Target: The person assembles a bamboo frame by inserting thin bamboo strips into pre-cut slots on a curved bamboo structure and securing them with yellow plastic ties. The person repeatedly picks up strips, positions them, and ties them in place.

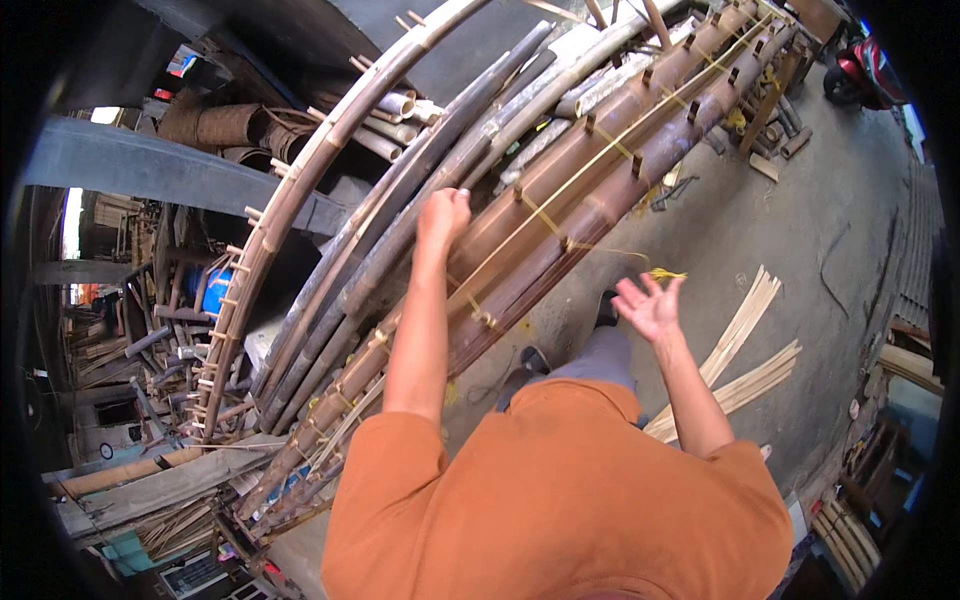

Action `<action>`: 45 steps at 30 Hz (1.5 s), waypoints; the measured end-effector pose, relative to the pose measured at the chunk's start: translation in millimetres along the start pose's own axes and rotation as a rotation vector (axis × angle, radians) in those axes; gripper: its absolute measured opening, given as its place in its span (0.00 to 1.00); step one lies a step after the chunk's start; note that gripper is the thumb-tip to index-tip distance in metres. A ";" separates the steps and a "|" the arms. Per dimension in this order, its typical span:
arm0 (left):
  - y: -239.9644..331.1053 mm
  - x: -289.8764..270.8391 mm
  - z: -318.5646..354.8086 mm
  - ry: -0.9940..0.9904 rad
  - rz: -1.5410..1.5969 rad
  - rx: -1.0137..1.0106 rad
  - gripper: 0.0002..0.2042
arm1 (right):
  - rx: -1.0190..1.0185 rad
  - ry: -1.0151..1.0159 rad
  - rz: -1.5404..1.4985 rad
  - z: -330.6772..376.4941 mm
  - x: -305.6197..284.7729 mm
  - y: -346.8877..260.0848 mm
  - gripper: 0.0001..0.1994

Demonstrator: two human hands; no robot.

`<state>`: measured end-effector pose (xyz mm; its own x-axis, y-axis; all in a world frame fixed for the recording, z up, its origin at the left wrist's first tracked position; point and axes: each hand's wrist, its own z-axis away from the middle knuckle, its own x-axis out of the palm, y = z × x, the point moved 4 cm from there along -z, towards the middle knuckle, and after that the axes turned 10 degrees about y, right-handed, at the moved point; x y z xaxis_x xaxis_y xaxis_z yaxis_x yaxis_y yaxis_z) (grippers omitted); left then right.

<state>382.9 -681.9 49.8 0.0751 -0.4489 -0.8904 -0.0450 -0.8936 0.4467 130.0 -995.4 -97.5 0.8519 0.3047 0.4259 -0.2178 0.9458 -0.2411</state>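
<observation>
The left hand [443,215] is closed in a fist against the upper side of a brown bamboo pole [560,190], apparently pinching the yellow cord [545,218] that crosses the pole just below and to the right of the knuckles; whether cord actually lies inside the fist cannot be told from this view. The right hand [650,305] hangs apart from the work, fingers spread and palm up, gripping nothing, with a frayed yellow cord end [665,273] just above its fingertips and a thin strand running from there back toward the poles. Two brown poles lie side by side, joined by short wooden pegs [637,163] and wrapped with yellow bindings at intervals; several bindings show beyond the left hand toward the far end, and at least one nearer the body, below the left forearm. Judged from this, the lashing is well advanced along the far stretch, the tie at the left hand is in hand and not yet closed, and the loose tail by the right hand remains to be drawn tight. Grey curved bamboo poles [400,230] lie to the left of the left hand. Split bamboo strips [745,345] lie on the concrete floor [820,230] beyond and right of the right hand.
</observation>
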 end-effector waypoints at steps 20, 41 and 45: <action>-57.6 -20.9 174.8 0.115 0.000 0.001 0.11 | 0.039 -0.162 0.197 98.2 103.1 204.9 0.16; -68.7 -19.5 169.2 -0.116 0.013 -0.211 0.18 | -0.742 -1.440 1.522 159.9 215.4 164.9 0.19; -47.3 -30.5 169.1 0.023 0.117 -0.184 0.14 | -1.288 -1.353 1.504 122.1 127.0 192.6 0.19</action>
<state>214.3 -624.8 41.1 0.1034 -0.5481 -0.8300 0.1277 -0.8202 0.5576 138.1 -760.8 16.6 -0.3106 0.8042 -0.5068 0.5924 -0.2532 -0.7648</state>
